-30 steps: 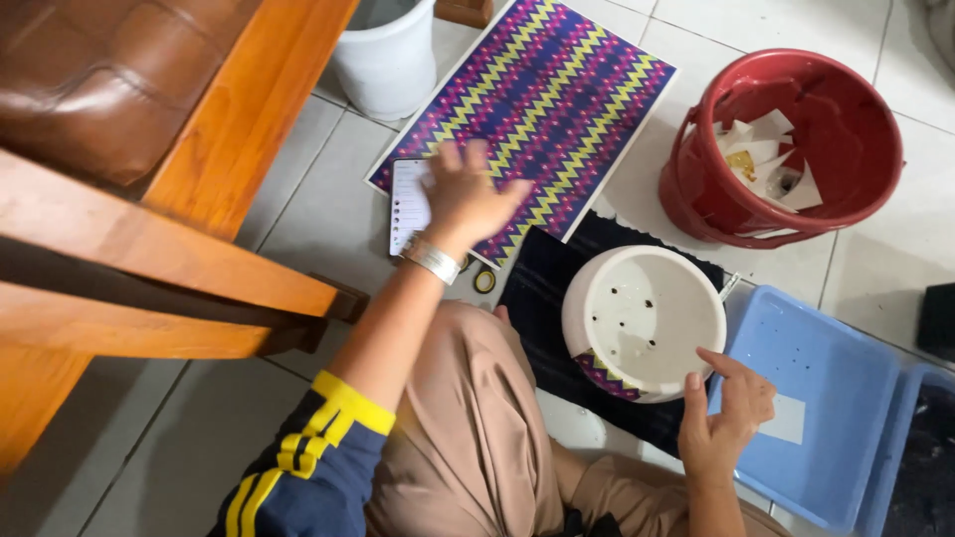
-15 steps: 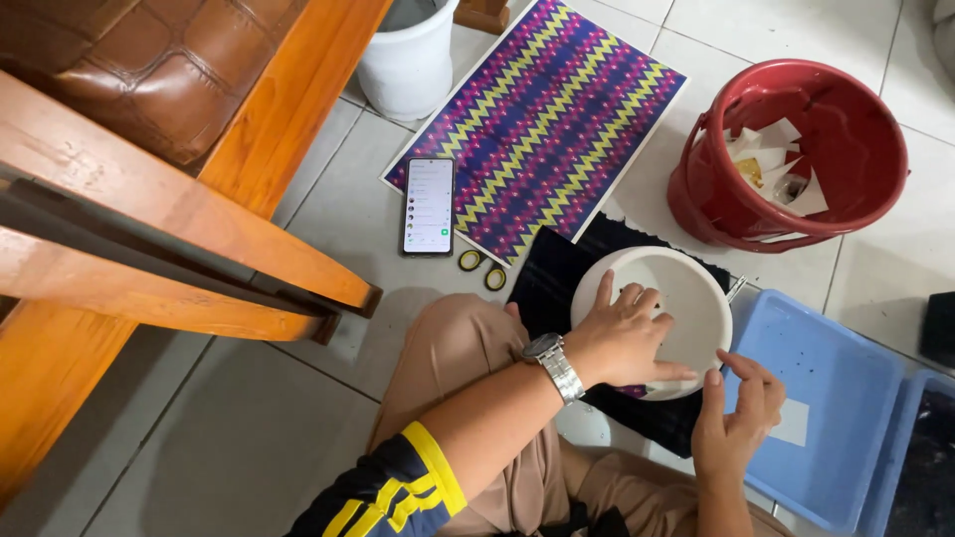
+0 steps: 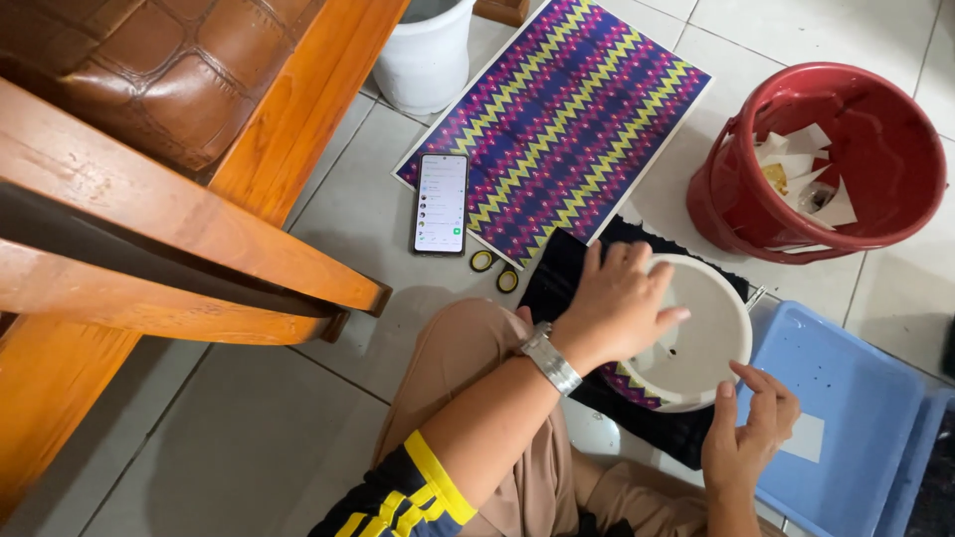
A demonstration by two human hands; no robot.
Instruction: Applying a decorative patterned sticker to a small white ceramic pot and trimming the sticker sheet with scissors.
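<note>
A round white pot (image 3: 708, 328) with small holes lies on a black cloth (image 3: 557, 270) in front of my knees. My left hand (image 3: 615, 298), a metal watch on its wrist, is spread over the pot's left side and grips it. My right hand (image 3: 751, 428) is at the pot's lower right edge, thumb and fingers pinching the rim. A strip of purple and yellow zigzag paper (image 3: 632, 383) sticks to the pot's lower left side.
A large zigzag sheet (image 3: 567, 109) lies on the tiled floor beside a lit phone (image 3: 441, 202) and two small tape rings (image 3: 494, 270). A red bucket (image 3: 724, 194) holds paper scraps. There is a blue plastic lid (image 3: 856, 398) at right, a white bucket (image 3: 423, 60) behind, and a wooden bench (image 3: 149, 229) at left.
My left hand left the phone and moved right onto the white pot, where it has settled. My right hand stayed at the pot's lower right rim.
</note>
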